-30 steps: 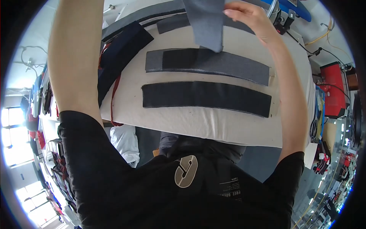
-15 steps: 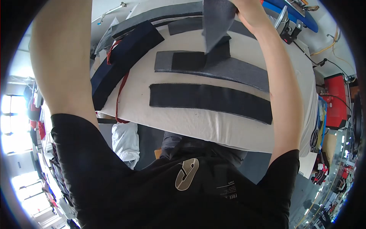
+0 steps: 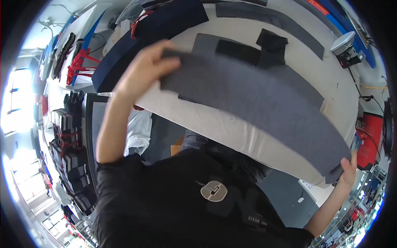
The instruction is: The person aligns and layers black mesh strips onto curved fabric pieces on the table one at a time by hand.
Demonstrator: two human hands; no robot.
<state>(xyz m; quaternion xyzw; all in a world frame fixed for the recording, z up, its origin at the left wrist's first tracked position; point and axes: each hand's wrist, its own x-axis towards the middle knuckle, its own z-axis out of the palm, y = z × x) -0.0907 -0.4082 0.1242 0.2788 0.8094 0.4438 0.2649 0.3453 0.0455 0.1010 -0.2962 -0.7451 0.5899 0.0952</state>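
A long grey fabric strip (image 3: 256,103) stretches between my hands above the table. My left hand (image 3: 144,68), slightly blurred, pinches its left end between thumb and fingers. At the lower right, my right hand (image 3: 349,169) grips the opposite end by the corner. Beneath the strip, partly covered, lies another grey fabric piece (image 3: 202,43) with a black patch (image 3: 237,51) on it. A small folded black piece (image 3: 273,41) rests beside that patch. The dark strip seen nearer me before is almost wholly hidden by the held fabric.
The table (image 3: 198,118) has a white cloth cover. A dark navy long piece (image 3: 120,62) lies at its left, another grey strip (image 3: 269,18) at the back. An iron-like device (image 3: 345,49) stands at the right, near a red case (image 3: 366,140). White cloth (image 3: 138,132) hangs below the front edge.
The grey fabric was bunched up at the far side; now it is drawn toward me and spread out lengthwise. Both my hands have come nearer and moved apart. The camera's view has shifted.
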